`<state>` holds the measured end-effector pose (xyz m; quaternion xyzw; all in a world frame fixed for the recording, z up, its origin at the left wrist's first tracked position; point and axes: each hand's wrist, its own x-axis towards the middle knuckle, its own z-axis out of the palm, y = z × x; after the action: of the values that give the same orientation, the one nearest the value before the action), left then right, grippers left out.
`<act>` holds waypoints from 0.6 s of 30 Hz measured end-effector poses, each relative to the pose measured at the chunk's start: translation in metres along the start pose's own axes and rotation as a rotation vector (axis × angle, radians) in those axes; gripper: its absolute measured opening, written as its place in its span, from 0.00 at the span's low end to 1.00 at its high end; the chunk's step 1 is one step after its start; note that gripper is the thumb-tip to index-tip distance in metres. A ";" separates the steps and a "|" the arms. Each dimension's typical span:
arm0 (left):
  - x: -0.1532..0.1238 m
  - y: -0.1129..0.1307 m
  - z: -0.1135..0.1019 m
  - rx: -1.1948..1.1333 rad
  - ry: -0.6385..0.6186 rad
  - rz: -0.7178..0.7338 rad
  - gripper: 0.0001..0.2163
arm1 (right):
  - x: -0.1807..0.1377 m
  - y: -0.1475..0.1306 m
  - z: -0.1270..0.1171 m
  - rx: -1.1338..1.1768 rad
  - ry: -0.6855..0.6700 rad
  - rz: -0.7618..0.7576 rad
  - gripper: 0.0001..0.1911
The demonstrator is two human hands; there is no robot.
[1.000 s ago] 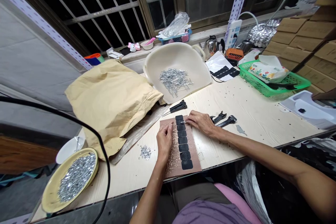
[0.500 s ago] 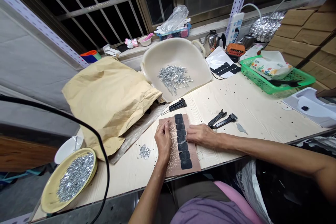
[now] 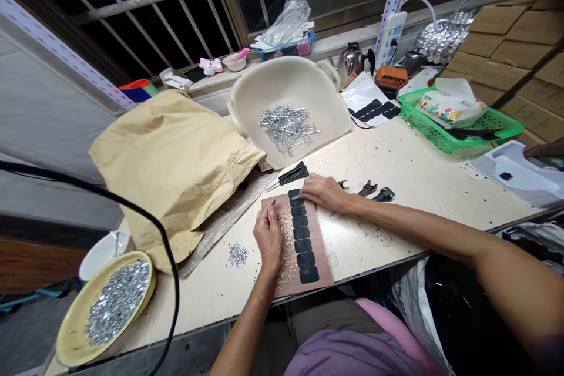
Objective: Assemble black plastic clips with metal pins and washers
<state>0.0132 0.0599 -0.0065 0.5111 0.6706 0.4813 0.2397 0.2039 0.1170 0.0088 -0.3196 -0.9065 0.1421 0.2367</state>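
Note:
A brown board (image 3: 324, 264) lies at the table's front edge, with a column of black rounded pads (image 3: 304, 245) on it and pale specks scattered along their left side. My left hand (image 3: 268, 238) rests on the board's left side, fingers curled together; anything inside them is hidden. At the farthest pad is my right hand (image 3: 325, 192), its fingertips pinched and touching the pad's right edge. A small greyish patch shows there, too small to name. Just beyond the board are slim black-handled tools (image 3: 294, 174) with thin metal tips. More black tools (image 3: 368, 188) lie partly hidden behind my right forearm.
A cream basin (image 3: 247, 100) holds many nails or pins. Left of it slumps a brown paper sack (image 3: 176, 153). Small metal pieces (image 3: 238, 255) lie loose near a yellow bowl (image 3: 66, 341) full of them. A green basket (image 3: 458, 142) stands right; a black cable (image 3: 170, 241) crosses left.
My right hand has moved away from me along the column, from a middle pad to the farthest one, its forearm now covering part of the black tools. My left hand stays at the board's left side.

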 end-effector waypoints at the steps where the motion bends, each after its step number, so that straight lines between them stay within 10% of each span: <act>1: 0.000 0.000 0.000 -0.003 0.004 -0.008 0.18 | 0.003 0.001 -0.001 -0.016 -0.001 0.014 0.16; 6: 0.000 0.000 0.001 -0.020 0.003 -0.025 0.18 | -0.008 -0.007 0.004 0.024 -0.138 -0.261 0.14; 18: 0.000 0.000 0.002 -0.035 0.029 -0.007 0.18 | -0.005 0.000 0.007 -0.043 -0.083 -0.156 0.16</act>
<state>0.0151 0.0604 -0.0076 0.4974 0.6672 0.4995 0.2406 0.2038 0.1127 0.0009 -0.2466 -0.9405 0.1170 0.2021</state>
